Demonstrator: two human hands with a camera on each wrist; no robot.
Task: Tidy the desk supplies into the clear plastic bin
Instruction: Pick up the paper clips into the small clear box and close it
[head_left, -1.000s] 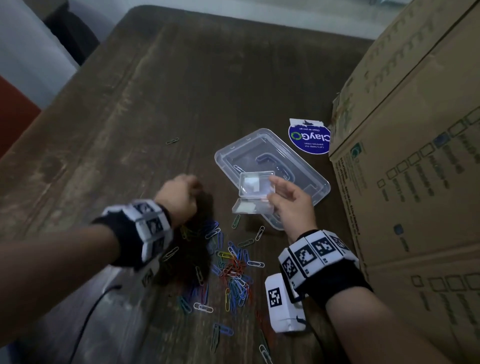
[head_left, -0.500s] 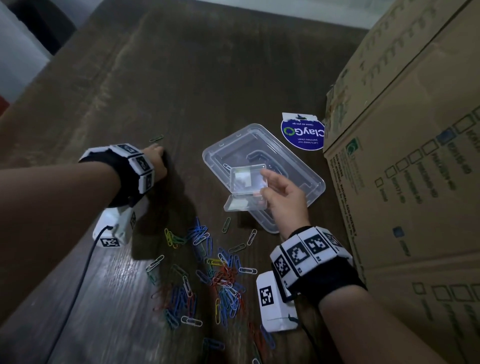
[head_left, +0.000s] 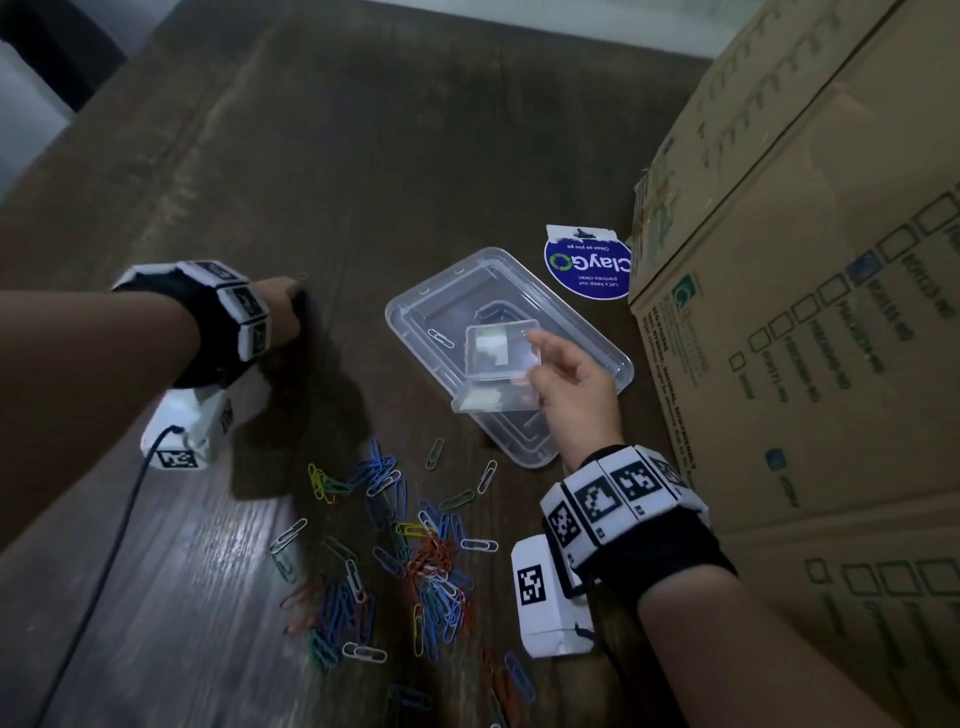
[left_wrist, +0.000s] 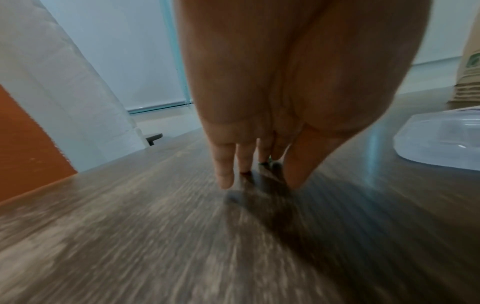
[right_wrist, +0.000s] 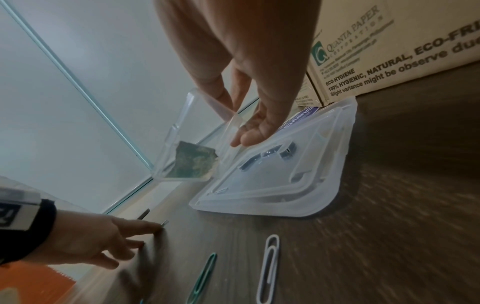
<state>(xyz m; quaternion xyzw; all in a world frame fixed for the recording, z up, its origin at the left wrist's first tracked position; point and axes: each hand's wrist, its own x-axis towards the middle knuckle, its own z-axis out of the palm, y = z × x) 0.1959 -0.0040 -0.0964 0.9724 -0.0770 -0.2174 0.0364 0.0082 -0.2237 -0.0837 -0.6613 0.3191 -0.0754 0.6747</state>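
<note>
The clear plastic bin (head_left: 452, 291) lies on the dark wooden table with one white paper clip (head_left: 440, 338) on it. My right hand (head_left: 535, 358) pinches a small clear hinged case (head_left: 493, 348), open and held just over the bin's near end (right_wrist: 311, 185). Several coloured paper clips (head_left: 405, 561) lie scattered in a pile near me. My left hand (head_left: 288, 296) is stretched out to the left of the bin. Its straight fingertips (right_wrist: 155, 228) touch a lone paper clip (right_wrist: 165, 223) on the table. The left wrist view is blurred; the fingers (left_wrist: 226, 174) point down at the tabletop.
Large cardboard boxes (head_left: 805, 312) wall off the right side of the table. A round blue sticker (head_left: 587, 265) lies between the bin and the boxes. A black cable (head_left: 119, 519) trails from my left wrist. The table's left edge runs diagonally at the far left.
My left hand has left the paper clip pile and reached away to the far left, to the lone clip. The right hand has kept the small case over the bin.
</note>
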